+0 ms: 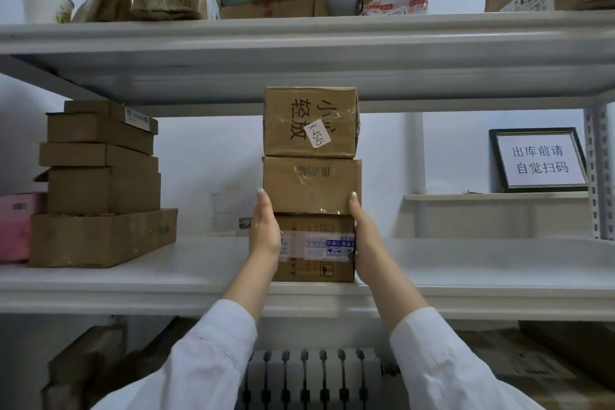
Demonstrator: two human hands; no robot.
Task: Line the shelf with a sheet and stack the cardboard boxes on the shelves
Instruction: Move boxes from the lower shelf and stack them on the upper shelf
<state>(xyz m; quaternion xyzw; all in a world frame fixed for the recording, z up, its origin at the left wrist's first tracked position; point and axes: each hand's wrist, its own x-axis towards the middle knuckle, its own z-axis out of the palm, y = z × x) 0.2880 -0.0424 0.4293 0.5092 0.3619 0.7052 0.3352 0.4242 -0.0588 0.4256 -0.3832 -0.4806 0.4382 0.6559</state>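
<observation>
White sleeves point(199, 359) reach up from the bottom edge towards the middle shelf point(466, 263), and a grey radiator point(312, 376) stands below it between them. At the far left of this shelf lies a pink box point(16, 226), and just beside it is a pile of flat cartons point(100, 183), wide at the bottom and narrower above. Then comes the left hand point(264, 230): its fingers are straight and pressed flat on the left side of a stack of three boxes, and they curl around nothing. The stack stands near the front edge of the shelf, about in the middle. It has the bottom box point(316, 265) with printed tape, the middle box point(311, 185) on it, and the top box point(309, 121) with a white label, close under the shelf above. The right hand point(362, 233) lies in the same way on the right side, fingers stretched, so the stack is held between the two palms. Further right, a framed sign point(539, 160) stands at the back. Whether a sheet covers the white board cannot be told. The cartons look stiff and probably light, but the tape is smooth and the top box sits free. It seems better to press on the lowest box and slide slowly, otherwise the upper ones may tip.
</observation>
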